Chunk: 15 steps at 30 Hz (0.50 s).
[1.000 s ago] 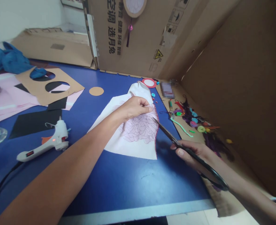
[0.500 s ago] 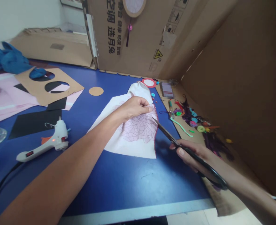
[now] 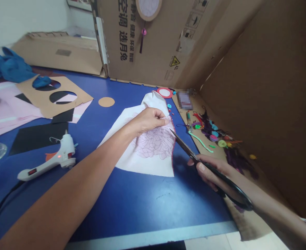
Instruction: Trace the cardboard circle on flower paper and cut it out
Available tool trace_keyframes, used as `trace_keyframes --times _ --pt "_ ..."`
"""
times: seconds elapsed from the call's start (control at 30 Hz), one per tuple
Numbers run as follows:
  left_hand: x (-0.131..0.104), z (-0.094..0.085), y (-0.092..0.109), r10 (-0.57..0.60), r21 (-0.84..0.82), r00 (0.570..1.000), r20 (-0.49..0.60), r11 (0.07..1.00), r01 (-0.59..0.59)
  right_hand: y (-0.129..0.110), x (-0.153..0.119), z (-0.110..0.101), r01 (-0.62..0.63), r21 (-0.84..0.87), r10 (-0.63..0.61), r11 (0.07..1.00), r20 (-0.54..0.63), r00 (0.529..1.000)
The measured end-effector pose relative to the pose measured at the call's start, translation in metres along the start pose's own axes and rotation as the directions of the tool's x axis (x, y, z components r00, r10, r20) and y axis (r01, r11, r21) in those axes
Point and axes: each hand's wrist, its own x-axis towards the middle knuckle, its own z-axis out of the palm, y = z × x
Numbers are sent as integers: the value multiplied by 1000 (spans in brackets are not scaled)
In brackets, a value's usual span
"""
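Observation:
White cloth (image 3: pixel 145 165) with a printed flower pattern and a red edging on its right side lies on the blue table (image 3: pixel 142 201). My left hand (image 3: pixel 153 119) rests over its upper part, thumb and fingers pinching the fabric near the red edge. From the right, my right hand (image 3: pixel 211 170) grips black scissors (image 3: pixel 185 147). Their blades look closed, with the tip pointing up and left, beside the red edge and just below my left fingertips. Whether the tip touches the cloth cannot be made out.
A white glue gun (image 3: pixel 64 152) with a lit light lies left of my forearm. Behind it are black sheets (image 3: pixel 35 139) and a cardboard piece with holes (image 3: pixel 42 100). Small colourful trimmings lie along the right; cardboard walls (image 3: pixel 155 55) stand behind.
The scissors' tip has shifted very slightly to the right and up. My left hand keeps its pinch on the cloth, almost unmoved.

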Motion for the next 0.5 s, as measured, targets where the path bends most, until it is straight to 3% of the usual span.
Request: trace_keyframes --times 0.33,0.43,0.5 --pt "0 -2 1 -10 -1 1000 -8 1000 10 -4 -8 -3 96 -135 -104 986 -58 993" --pt "0 -2 2 -21 -16 1000 -11 1000 21 9 -20 -7 88 -197 -100 977 -53 994" --pt "0 -2 2 -23 -33 1000 -9 999 23 22 -30 -11 78 -216 -105 973 -116 988"
